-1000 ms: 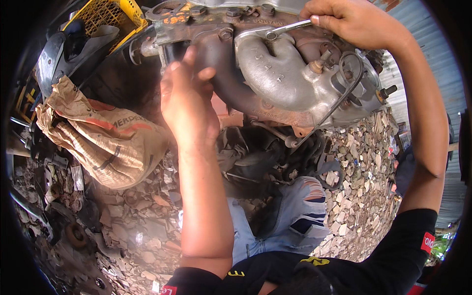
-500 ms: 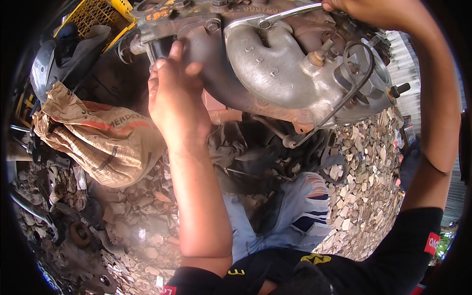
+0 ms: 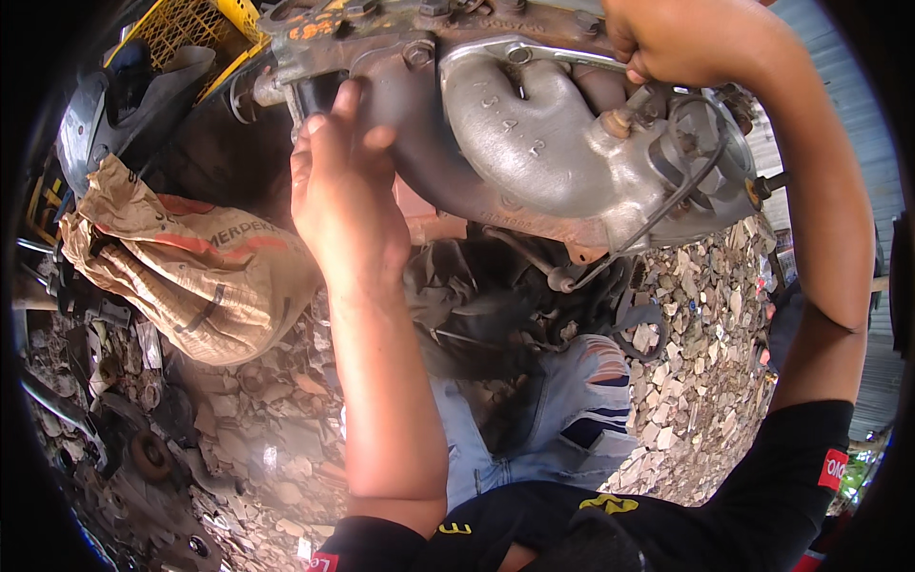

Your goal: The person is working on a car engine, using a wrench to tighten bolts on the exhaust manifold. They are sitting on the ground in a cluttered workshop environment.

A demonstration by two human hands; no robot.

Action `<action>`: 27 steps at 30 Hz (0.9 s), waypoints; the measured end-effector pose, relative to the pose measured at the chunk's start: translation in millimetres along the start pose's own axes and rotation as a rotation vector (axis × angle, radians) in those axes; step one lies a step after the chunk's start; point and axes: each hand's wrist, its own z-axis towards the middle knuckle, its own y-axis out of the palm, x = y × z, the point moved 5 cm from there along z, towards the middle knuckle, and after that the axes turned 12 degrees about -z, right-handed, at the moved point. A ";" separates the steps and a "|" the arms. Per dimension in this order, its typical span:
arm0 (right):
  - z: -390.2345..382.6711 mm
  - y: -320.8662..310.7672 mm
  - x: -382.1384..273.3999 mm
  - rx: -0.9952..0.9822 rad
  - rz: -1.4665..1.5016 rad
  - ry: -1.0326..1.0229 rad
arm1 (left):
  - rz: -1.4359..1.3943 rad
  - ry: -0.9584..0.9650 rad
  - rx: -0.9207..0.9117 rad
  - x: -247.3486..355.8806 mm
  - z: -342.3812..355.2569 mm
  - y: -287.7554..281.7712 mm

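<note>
A rusty engine (image 3: 381, 181) with a silver cast manifold (image 3: 524, 124) spans the upper view. My right hand (image 3: 672, 43), at the upper right, is closed round the handle of a wrench (image 3: 581, 57). The wrench's ring end sits over a bolt (image 3: 518, 53) at the top of the manifold. My left hand (image 3: 348, 191) is at the engine's left end, its curled fingers against a metal bracket (image 3: 297, 100) there. One finger reaches up along the dark opening beside it, and the thumb stands off to the right.
A crumpled brown sack (image 3: 200, 267) lies left of my left forearm. Behind it are a yellow crate (image 3: 191, 48) and a grey plastic panel (image 3: 91, 133). Loose metal parts (image 3: 152, 453) lie at lower left, and broken stones (image 3: 701, 353) cover the ground. A curved hose (image 3: 681, 195) crosses the manifold's right side.
My right hand has moved down toward me, swinging the wrench handle with it. The ring end stays at the same bolt. My left hand is almost still.
</note>
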 end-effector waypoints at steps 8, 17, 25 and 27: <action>20.4 13.0 0.4 -0.134 0.053 -0.129 | -0.059 -0.016 0.000 -0.3 3.9 3.1; 25.2 36.6 2.1 0.166 0.125 -0.083 | -0.095 -0.027 -0.017 -2.7 -1.8 -2.9; -18.9 -7.9 7.3 0.222 0.154 -0.063 | -0.116 -0.015 0.003 5.0 -4.6 -2.8; -31.0 -25.2 14.8 0.149 0.193 -0.010 | -0.122 -0.013 0.000 5.1 -4.4 -3.4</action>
